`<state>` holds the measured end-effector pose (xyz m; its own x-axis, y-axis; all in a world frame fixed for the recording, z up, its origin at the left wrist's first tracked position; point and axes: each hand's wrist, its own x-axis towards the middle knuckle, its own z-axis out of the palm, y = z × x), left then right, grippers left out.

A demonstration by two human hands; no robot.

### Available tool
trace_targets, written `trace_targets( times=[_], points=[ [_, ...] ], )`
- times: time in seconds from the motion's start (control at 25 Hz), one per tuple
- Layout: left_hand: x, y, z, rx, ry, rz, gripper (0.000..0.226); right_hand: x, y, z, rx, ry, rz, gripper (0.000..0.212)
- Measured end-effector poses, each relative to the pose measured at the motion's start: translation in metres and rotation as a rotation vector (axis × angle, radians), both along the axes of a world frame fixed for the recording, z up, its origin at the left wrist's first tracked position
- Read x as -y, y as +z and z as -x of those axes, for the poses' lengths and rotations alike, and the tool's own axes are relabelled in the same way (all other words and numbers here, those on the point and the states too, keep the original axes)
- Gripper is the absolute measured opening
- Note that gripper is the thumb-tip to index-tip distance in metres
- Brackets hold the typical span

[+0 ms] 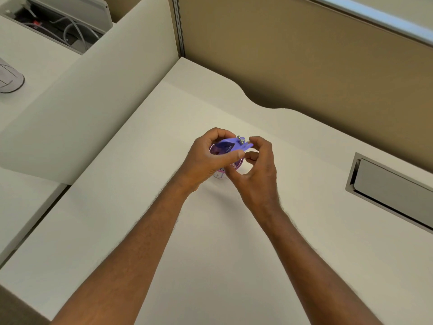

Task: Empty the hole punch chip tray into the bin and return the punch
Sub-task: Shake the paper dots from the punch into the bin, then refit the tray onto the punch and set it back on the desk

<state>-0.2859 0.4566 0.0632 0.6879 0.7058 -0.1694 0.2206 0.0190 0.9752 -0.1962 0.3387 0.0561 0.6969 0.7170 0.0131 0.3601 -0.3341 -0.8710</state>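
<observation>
Purple punch (230, 145); small bin (222, 173) white, possibly pink-rimmed; cream desk (164, 160).

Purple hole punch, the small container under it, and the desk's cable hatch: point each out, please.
purple hole punch (230, 146), head view, on its flat purple body.
small container (221, 175), head view, on its white side wall.
cable hatch (393, 187), head view, on its grey lid.

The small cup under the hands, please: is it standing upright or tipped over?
Upright: the small cup stands on the desk, rim up, beneath the purple punch.
</observation>
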Motion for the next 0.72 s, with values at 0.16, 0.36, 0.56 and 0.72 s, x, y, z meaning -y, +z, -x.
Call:
trace_targets(
  times=[0.16, 0.36, 0.56, 0.72],
  points=[
    [0.008, -0.007, 0.001, -0.058, -0.116, -0.229, 0.054, 0.007, -0.008, 0.002, -0.04, -0.008, -0.047, 0.061],
    [0.014, -0.018, 0.001, -0.073, -0.183, -0.434, 0.056, 0.013, -0.021, 0.006, -0.059, -0.041, -0.057, 0.059],
    [0.015, -0.023, 0.002, -0.105, -0.208, -0.469, 0.053, 0.014, -0.033, 0.005, -0.006, -0.051, -0.055, 0.055],
    [0.014, -0.022, 0.001, -0.093, -0.203, -0.469, 0.057, 0.016, -0.035, 0.005, 0.03, -0.052, -0.061, 0.055]
  ],
)
